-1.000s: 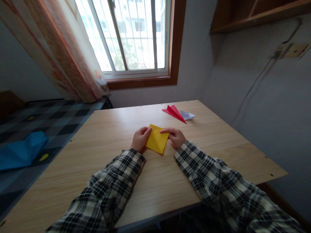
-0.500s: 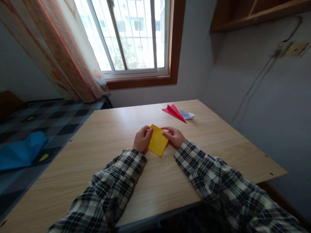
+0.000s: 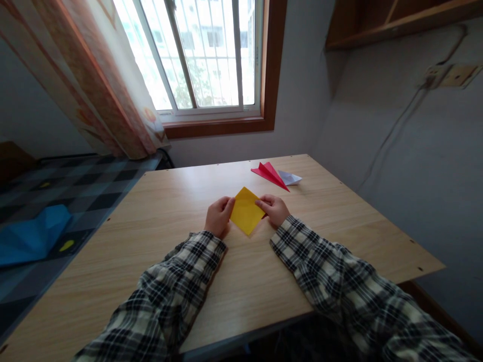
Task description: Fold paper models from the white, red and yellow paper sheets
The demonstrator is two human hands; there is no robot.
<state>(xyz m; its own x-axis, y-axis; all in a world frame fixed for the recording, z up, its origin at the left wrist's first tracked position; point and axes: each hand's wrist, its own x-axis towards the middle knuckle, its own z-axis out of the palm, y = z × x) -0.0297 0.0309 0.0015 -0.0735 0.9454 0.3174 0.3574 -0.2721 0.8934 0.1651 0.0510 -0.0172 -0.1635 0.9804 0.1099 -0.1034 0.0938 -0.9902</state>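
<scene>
A yellow piece of folded paper [image 3: 247, 212] is held up between my hands in a diamond position, one corner pointing away from me and one toward me. My left hand [image 3: 219, 215] pinches its left side, thumb on top. On the right side, my right hand [image 3: 275, 209] grips the edge between thumb and fingers. The fingers behind the paper are hidden. Farther back on the table lie a red paper plane [image 3: 268, 173] and a small white folded paper [image 3: 290, 178], which the plane partly overlaps in view.
The wooden table [image 3: 158, 281] reaches toward the wall below the window. To the left, a blue folded paper [image 3: 37, 234] rests on a checked cloth [image 3: 101, 176]. A wooden shelf [image 3: 396, 25] and a socket with a cable [image 3: 430, 78] are on the right wall.
The yellow paper has turned so its corners point toward and away from me. My hands now hold it at its left and right sides, slightly farther apart.
</scene>
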